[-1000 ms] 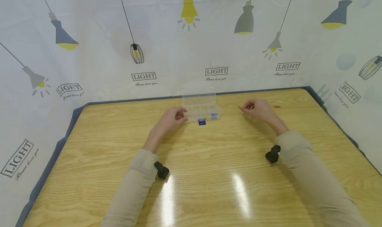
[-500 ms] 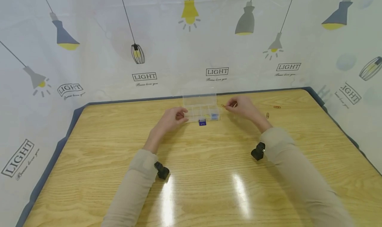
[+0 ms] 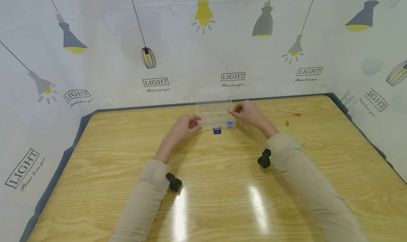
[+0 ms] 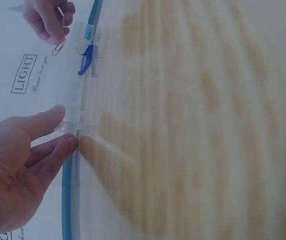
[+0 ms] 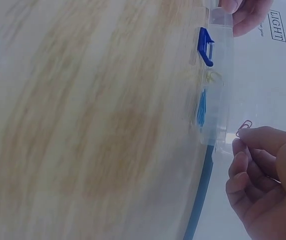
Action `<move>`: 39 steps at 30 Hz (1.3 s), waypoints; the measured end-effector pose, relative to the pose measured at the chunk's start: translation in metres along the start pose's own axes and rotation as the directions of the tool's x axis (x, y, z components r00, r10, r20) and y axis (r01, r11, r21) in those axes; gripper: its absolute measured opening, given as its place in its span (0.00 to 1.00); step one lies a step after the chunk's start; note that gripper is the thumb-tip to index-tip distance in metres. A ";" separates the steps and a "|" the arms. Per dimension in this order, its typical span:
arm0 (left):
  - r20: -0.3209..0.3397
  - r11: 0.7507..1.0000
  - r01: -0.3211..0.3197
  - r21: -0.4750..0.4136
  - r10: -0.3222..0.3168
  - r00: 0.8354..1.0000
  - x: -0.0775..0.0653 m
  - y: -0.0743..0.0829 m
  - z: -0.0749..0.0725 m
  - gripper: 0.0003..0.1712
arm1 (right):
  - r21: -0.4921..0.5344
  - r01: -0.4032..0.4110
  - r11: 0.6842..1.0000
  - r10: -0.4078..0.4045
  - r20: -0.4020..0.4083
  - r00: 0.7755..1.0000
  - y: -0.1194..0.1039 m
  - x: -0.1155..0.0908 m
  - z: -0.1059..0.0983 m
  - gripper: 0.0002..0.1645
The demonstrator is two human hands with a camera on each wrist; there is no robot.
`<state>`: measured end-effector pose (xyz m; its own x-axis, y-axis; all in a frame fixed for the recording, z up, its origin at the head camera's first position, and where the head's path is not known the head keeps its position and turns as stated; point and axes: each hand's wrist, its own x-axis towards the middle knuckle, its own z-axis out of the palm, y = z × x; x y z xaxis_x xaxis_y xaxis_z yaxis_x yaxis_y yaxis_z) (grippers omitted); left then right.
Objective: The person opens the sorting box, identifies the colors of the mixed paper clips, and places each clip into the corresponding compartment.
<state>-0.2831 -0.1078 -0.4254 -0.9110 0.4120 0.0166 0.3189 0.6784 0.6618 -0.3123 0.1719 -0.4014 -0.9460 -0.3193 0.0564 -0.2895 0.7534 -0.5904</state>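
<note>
A clear plastic compartment box [image 3: 210,121] stands at the far side of the table, its transparent lid [image 3: 214,107] raised behind it and a blue latch [image 3: 217,130] at the front. My left hand [image 3: 183,126] grips the box's left end between thumb and fingers. Between thumb and index finger, my right hand [image 3: 251,113] pinches a red paper clip [image 5: 246,124], held just above the box's right part. Blue paper clips [image 5: 202,108] lie in the right-end compartment. Beside them, yellow clips [image 5: 213,77] show faintly through the wall.
Two more red clips lie on the wooden table [image 3: 203,185] to the right: one lengthwise clip [image 3: 287,123] and one sideways clip [image 3: 297,114]. A printed white backdrop [image 3: 184,40] rises directly behind the table's far edge.
My right hand has carried the red paper clip leftward from the table to the box, uncovering another clip on the table. The left hand has kept its hold on the box.
</note>
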 end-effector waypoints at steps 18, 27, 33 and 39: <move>0.002 1.000 0.015 0.002 -0.015 1.000 0.000 0.000 0.001 0.21 | 0.049 0.001 0.999 -0.001 0.005 1.000 0.001 0.002 0.004 0.07; 0.002 1.000 0.005 0.003 -0.005 1.000 -0.001 0.001 0.000 0.22 | 0.058 0.007 0.998 -0.007 0.006 1.000 0.012 -0.008 -0.006 0.08; -0.003 1.000 0.002 0.004 -0.002 1.000 -0.002 0.002 0.000 0.21 | 0.039 0.016 0.999 -0.016 0.002 1.000 0.024 -0.019 -0.017 0.09; -0.003 1.000 0.006 0.009 -0.006 1.000 -0.002 0.002 0.000 0.21 | 0.017 -0.011 1.000 0.011 -0.007 1.000 0.041 -0.031 -0.029 0.10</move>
<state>-0.2810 -0.1070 -0.4238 -0.9137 0.4062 0.0152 0.3160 0.6863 0.6551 -0.2993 0.2292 -0.4044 -0.9502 -0.3067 0.0558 -0.2766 0.7470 -0.6045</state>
